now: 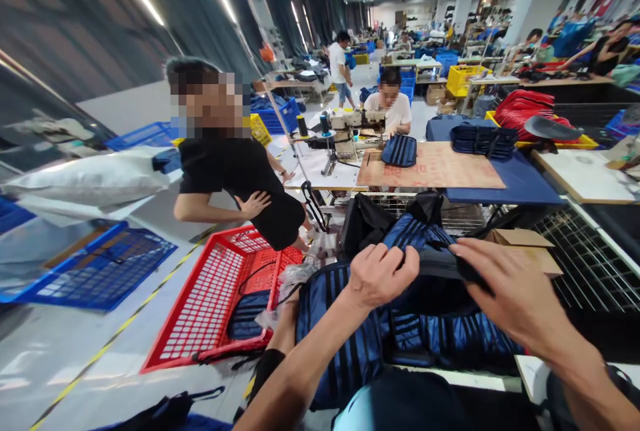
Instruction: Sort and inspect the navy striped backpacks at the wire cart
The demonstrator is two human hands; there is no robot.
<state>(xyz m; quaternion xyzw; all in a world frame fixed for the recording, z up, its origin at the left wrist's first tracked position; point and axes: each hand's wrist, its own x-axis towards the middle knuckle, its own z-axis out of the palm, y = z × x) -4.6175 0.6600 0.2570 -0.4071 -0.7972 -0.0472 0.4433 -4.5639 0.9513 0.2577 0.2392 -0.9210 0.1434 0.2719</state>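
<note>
Both arms reach forward, and the hands are apart. The left hand [383, 275] is curled up like a fist with its knuckles on top; its fingertips are hidden, so I can't tell what they pinch. The right hand [510, 284] has long, nearly straight fingers, with a black edge between them and the thumb. The blue bag [435, 281] with black stripes lies between and under the hands, its dark inside showing. Another striped bag [340, 324] is just beside the left forearm. A cardboard box [523, 247] sits past the right hand, near a wire rack [575, 234]. To the left, a red basket [176, 314] is on the shiny floor. Farther off, a person in black [235, 167] stands, and another sits behind a sewing machine [350, 125] in the big, busy room.
</note>
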